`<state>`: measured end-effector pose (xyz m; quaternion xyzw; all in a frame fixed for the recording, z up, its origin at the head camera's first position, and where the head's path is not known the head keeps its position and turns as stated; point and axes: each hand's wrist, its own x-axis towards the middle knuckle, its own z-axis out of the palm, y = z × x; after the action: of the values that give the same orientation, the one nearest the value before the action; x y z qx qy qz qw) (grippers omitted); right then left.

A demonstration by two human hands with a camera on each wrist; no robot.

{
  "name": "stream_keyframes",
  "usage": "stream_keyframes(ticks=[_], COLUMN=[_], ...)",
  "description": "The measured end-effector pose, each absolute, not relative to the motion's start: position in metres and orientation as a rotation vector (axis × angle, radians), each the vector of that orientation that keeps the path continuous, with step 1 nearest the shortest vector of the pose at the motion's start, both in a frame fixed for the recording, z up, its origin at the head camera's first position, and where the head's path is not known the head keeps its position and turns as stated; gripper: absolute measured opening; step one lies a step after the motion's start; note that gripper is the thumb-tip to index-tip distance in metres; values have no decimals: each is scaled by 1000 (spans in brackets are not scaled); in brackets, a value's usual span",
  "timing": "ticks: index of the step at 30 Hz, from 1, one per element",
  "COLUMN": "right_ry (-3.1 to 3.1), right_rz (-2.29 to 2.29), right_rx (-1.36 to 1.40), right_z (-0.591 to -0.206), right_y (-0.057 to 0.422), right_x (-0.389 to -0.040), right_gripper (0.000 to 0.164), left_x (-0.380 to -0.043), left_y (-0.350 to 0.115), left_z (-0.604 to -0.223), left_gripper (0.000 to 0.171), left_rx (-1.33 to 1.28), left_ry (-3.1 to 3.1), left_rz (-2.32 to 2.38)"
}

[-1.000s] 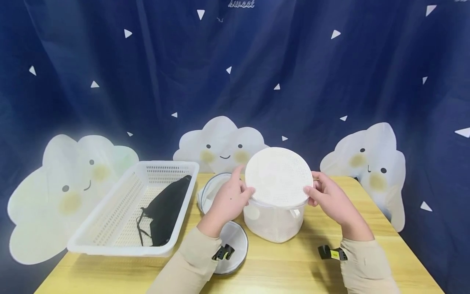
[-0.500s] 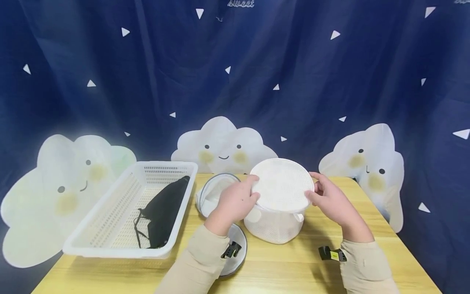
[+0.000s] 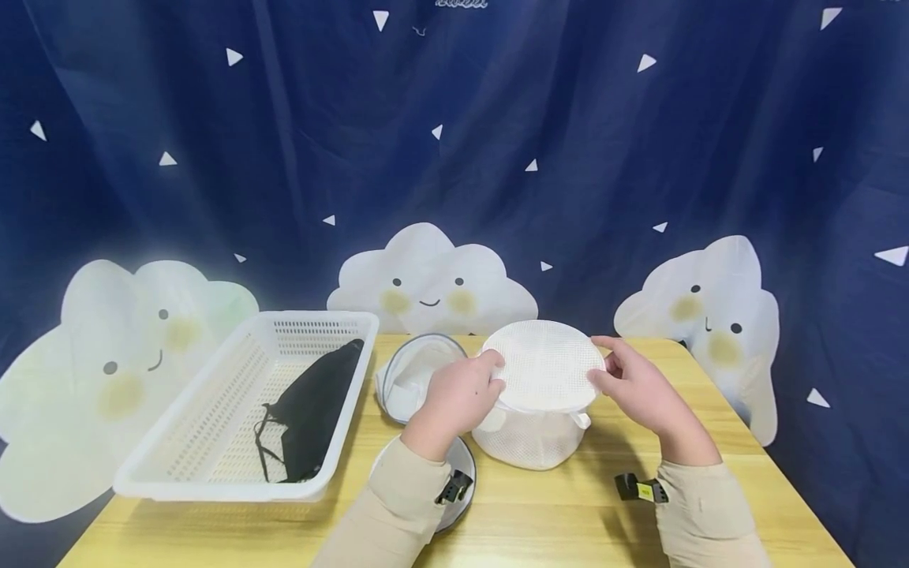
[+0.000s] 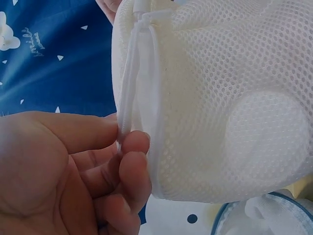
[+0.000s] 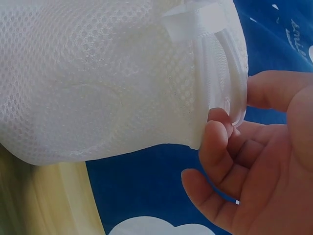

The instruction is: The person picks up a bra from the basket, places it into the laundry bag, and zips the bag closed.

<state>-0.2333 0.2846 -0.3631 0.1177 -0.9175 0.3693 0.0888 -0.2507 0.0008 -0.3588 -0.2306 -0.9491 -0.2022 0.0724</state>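
A white mesh cylinder bag (image 3: pixel 529 438) stands on the wooden table (image 3: pixel 554 521), and its round mesh lid (image 3: pixel 543 364) lies almost flat on top. My left hand (image 3: pixel 490 375) pinches the lid's left rim. My right hand (image 3: pixel 604 371) pinches the right rim. The left wrist view shows my left fingers (image 4: pixel 132 166) curled on the white zip edge of the bag (image 4: pixel 220 98). From the right wrist, my right fingers (image 5: pixel 220 142) and thumb are seen around the rim of the bag (image 5: pixel 98 88).
A white perforated basket (image 3: pixel 213 442) at the left holds a black garment (image 3: pixel 316 406). A second round mesh bag with a grey rim (image 3: pixel 412 371) lies behind my left hand, and a flat round mesh piece (image 3: pixel 461 473) lies under my left forearm. Cloud cut-outs and a blue curtain stand behind.
The lid stood tilted up towards me a second ago. Both hands have brought it down nearly flat onto the bag.
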Motion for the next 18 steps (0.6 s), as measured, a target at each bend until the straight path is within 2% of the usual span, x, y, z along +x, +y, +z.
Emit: stream_keyframes(ticks=[10, 18], right_ry=[-2737, -2699], right_rz=[1063, 1026], right_rx=[290, 302], right_z=[-367, -368], right_y=[281, 277], right_x=[-235, -237], right_gripper=[54, 45], left_x=[-252, -255], left_y=[-2, -2], left_z=[-360, -361], left_gripper=[27, 11], left_rx=[-666, -652], left_ry=[-2860, -2843], left_rz=[-654, -688])
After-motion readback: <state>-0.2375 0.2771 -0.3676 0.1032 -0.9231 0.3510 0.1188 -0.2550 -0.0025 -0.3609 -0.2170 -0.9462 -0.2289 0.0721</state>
